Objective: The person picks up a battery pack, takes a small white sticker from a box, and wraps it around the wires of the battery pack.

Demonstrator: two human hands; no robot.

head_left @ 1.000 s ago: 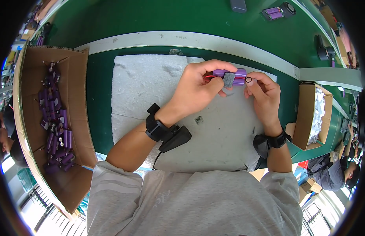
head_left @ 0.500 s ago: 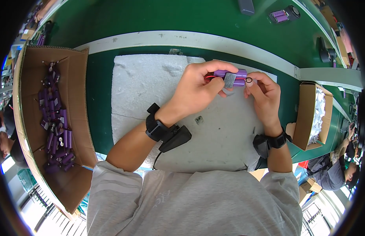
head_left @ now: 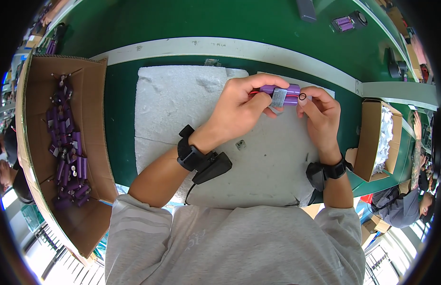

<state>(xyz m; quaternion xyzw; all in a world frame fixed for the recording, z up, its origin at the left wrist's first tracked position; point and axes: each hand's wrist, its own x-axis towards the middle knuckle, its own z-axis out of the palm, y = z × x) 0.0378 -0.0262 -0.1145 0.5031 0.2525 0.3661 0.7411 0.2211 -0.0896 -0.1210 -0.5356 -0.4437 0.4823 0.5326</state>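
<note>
My left hand (head_left: 244,102) grips a battery pack (head_left: 292,89) of purple cylindrical cells at its left end, thumb on the near side and fingers on the far side. A grey patch (head_left: 279,98) is wrapped over the pack's middle, and a red wire runs along the cells. At the other end, my right hand (head_left: 322,116) is closed in a pinch on the wire, where a small dark loop (head_left: 302,96) shows by the thumb tip. Both hands are above a white foam sheet (head_left: 182,104); the fingers partly hide the pack's ends.
A tall cardboard box (head_left: 94,156) with several purple battery packs (head_left: 66,142) is at the left. On the right stands a smaller box (head_left: 370,142) of white pieces (head_left: 384,137). Beyond a white rail (head_left: 220,45), a green surface carries a device with purple cells (head_left: 346,23).
The battery pack has moved slightly right, with both hands still on it. Beyond the rail, the devices have shifted right. A co-worker's arm at the far right is now raised.
</note>
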